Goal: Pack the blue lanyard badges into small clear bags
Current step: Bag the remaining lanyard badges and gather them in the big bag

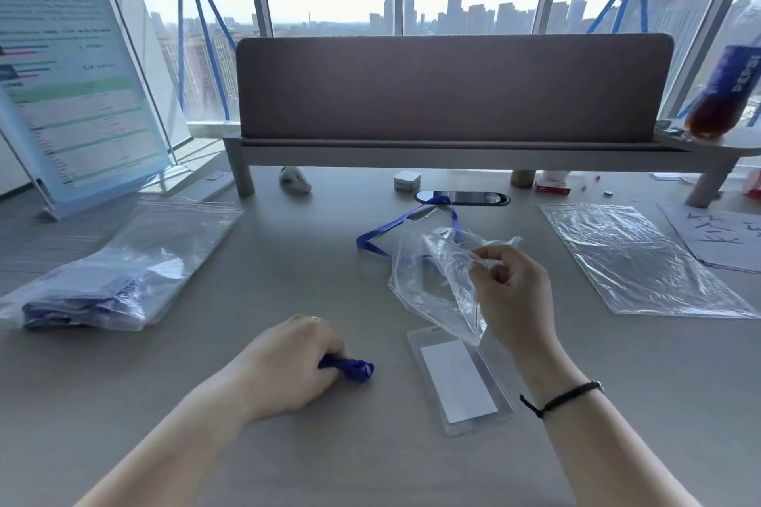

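Note:
My right hand [510, 292] pinches the rim of a small clear bag [436, 280] and holds it up off the desk, its mouth spread. My left hand [296, 358] rests on the desk with its fingers curled round a bunched blue lanyard [350, 367]. A clear badge holder with a white card [459, 381] lies flat on the desk just below the bag. Another blue lanyard [387, 228] lies looped on the desk behind the bag, partly hidden by it.
A large clear bag with several blue lanyards [99, 292] lies at the left. A stack of flat clear bags [634, 259] lies at the right beside papers [716, 235]. A desk shelf with a divider [453, 95], a cola bottle [724, 95] and a sign stand [70, 66] are behind.

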Action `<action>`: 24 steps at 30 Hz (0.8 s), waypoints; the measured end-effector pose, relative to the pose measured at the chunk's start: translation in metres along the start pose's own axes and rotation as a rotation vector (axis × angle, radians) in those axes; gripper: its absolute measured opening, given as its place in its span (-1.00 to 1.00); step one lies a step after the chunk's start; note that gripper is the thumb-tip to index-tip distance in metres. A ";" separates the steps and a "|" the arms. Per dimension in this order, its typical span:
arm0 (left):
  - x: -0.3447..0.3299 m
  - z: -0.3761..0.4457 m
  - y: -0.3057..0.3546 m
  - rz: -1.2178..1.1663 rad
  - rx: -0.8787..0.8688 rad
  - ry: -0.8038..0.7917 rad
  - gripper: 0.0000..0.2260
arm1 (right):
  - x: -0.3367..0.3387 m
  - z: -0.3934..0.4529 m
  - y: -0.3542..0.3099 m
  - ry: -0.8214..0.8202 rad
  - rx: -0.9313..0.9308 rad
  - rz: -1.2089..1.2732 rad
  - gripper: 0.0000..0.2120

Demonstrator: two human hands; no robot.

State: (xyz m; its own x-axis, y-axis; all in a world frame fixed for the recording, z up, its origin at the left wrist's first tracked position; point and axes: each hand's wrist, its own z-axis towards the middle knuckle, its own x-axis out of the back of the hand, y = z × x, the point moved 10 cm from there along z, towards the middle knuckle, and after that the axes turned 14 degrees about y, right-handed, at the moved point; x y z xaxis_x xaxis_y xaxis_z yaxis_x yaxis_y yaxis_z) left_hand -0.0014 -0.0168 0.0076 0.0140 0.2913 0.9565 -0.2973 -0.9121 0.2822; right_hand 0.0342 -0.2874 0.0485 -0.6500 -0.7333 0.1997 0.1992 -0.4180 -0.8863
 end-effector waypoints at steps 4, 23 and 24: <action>0.007 -0.002 0.012 -0.376 0.026 0.033 -0.86 | -0.003 -0.002 0.002 -0.014 -0.001 -0.004 -0.88; -0.007 0.069 0.086 -1.531 0.670 -0.025 -0.78 | 0.000 -0.025 -0.042 0.023 0.213 0.064 -0.80; -0.008 0.077 0.086 -1.546 0.685 -0.006 -0.78 | 0.002 -0.028 -0.048 0.033 0.255 0.064 -0.80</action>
State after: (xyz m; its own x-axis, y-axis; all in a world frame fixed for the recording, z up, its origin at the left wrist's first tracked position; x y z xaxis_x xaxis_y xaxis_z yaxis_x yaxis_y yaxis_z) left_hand 0.0464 -0.1203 0.0296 -0.1215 0.9666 -0.2255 0.4360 0.2561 0.8628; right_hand 0.0033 -0.2537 0.0793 -0.6529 -0.7465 0.1287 0.4166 -0.4958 -0.7620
